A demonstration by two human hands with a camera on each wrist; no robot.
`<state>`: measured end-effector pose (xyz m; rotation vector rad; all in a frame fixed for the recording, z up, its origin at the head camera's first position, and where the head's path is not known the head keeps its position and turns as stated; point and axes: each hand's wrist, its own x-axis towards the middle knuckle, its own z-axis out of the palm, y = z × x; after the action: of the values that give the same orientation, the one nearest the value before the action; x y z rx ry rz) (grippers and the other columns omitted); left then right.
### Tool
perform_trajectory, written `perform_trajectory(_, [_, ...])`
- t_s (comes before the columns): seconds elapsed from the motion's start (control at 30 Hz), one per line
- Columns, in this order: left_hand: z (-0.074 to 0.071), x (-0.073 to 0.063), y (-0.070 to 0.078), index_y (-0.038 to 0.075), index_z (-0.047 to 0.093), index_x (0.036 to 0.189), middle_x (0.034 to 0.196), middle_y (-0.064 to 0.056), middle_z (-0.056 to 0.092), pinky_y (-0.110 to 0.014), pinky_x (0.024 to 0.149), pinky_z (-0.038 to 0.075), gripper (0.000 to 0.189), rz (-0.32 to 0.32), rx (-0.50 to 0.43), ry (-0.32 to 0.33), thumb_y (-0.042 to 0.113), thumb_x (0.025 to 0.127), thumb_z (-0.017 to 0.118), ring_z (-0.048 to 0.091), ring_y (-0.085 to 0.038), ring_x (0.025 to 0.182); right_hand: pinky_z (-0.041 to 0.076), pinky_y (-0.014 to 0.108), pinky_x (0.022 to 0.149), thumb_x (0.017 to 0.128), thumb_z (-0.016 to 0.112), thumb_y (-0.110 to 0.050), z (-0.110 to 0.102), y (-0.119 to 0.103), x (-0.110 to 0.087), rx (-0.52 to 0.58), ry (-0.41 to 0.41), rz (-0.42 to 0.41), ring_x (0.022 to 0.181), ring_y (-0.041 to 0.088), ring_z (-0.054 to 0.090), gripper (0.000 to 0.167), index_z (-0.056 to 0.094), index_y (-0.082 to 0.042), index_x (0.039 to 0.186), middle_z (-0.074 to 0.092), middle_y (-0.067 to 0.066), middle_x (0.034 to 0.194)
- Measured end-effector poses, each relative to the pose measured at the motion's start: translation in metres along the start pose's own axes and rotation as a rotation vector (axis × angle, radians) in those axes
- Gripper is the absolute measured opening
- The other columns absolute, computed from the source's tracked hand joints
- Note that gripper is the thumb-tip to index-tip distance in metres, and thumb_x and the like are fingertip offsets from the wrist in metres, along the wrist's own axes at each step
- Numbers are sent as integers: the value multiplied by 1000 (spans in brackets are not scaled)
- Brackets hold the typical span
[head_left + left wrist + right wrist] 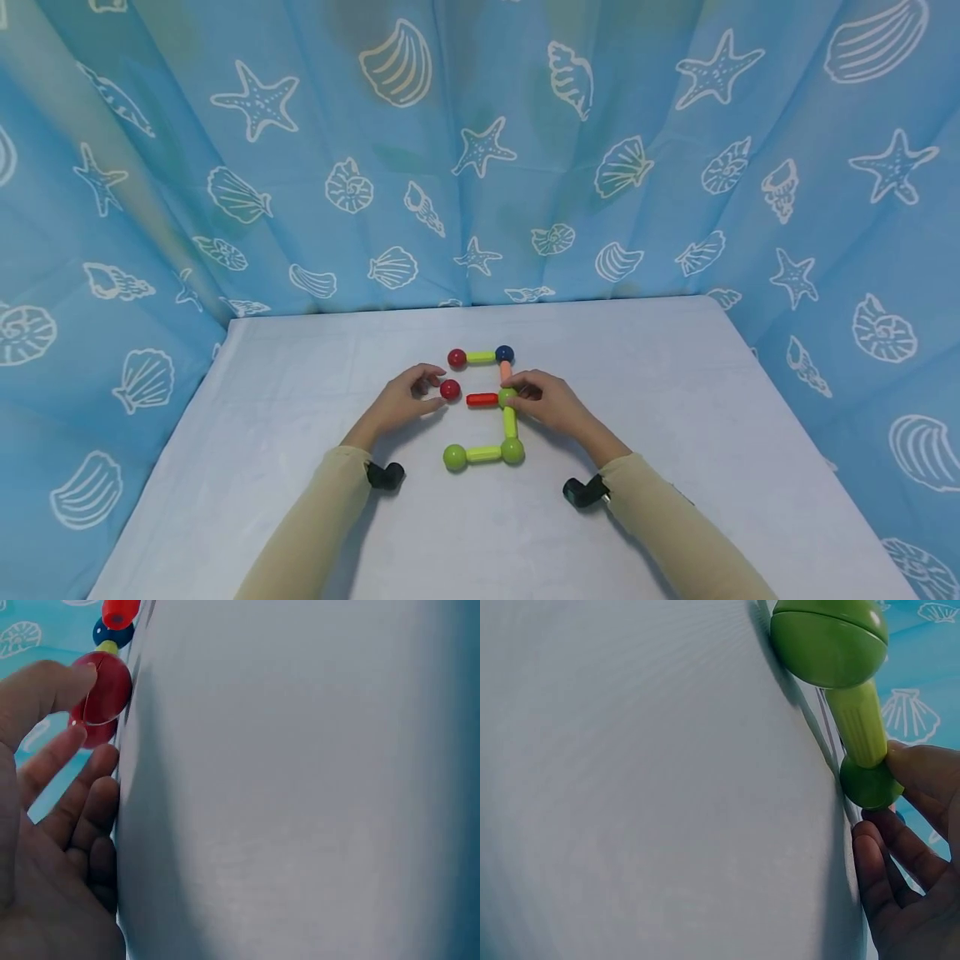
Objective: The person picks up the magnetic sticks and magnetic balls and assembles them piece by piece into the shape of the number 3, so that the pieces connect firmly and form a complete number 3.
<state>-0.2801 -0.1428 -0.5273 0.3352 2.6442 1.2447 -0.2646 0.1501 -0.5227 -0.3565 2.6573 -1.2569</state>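
My left hand [402,400] is at a loose red ball [450,389], its thumb and fingertips lightly curled at the ball's left side. In the left wrist view the thumb overlaps this ball [112,694]. My right hand [551,402] pinches the middle green ball [507,397] between thumb and fingers. From that ball a red stick [482,400] points left, with a small gap before the loose red ball. An orange stick [506,372] runs up to a blue ball [505,355], and a yellow-green stick [511,422] runs down to a lower green ball [512,451].
Another yellow-green stick [481,357] joins the blue ball to a second red ball [457,359]. At the near end, a stick [483,454] links the lower green ball to another green ball [454,457]. Everything lies on a white-covered table [300,358] before a blue curtain [510,217].
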Motion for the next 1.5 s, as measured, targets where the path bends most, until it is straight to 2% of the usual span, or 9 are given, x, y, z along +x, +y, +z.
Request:
perform_trajectory(0.27, [7,-1,4,27,67,128,112,4,65,-38,92,50,44,29,11,31,29,87,82,56,-19,104,52,35,91,94,75,-23,-1,0,-1,1,-8,-7,99,15,61,29,71,-19,123,66,-3,117])
perform_trajectory(0.4, [12,0,8,26,70,125,110,5,67,-37,90,50,36,39,27,51,28,90,80,57,-18,102,52,35,90,94,74,-23,0,0,0,-5,-5,-9,99,14,61,29,70,-19,123,66,-3,118])
perform_trajectory(0.57, [14,-2,8,26,71,121,109,6,68,-35,90,51,32,18,17,75,24,90,79,58,-17,100,51,35,90,94,74,-22,0,-1,0,4,-5,-9,99,14,61,28,71,-19,122,66,-3,117])
perform_trajectory(0.8, [7,-12,5,24,71,119,110,5,68,-39,93,51,30,6,-11,108,19,90,78,59,-18,102,51,35,89,95,73,-21,0,0,0,19,-9,-23,99,14,61,28,71,-18,123,67,-3,115])
perform_trajectory(1.0, [1,-19,2,23,72,119,111,5,68,-40,94,50,30,-4,-28,100,19,90,79,59,-18,103,51,35,89,95,74,-21,-1,1,0,26,-5,-20,98,14,61,28,70,-18,122,67,-4,114])
perform_trajectory(1.23, [7,-22,4,23,73,121,117,6,69,-40,97,51,31,30,-63,86,19,90,78,60,-18,106,51,36,90,94,74,-22,0,3,0,32,-1,-16,98,15,61,29,70,-19,122,67,-4,114])
perform_trajectory(1.5, [16,-20,5,23,73,121,114,8,70,-37,94,50,33,46,-62,86,21,89,81,59,-16,104,51,36,89,95,73,-21,0,3,-1,30,2,-25,98,16,61,29,70,-17,123,67,-2,115])
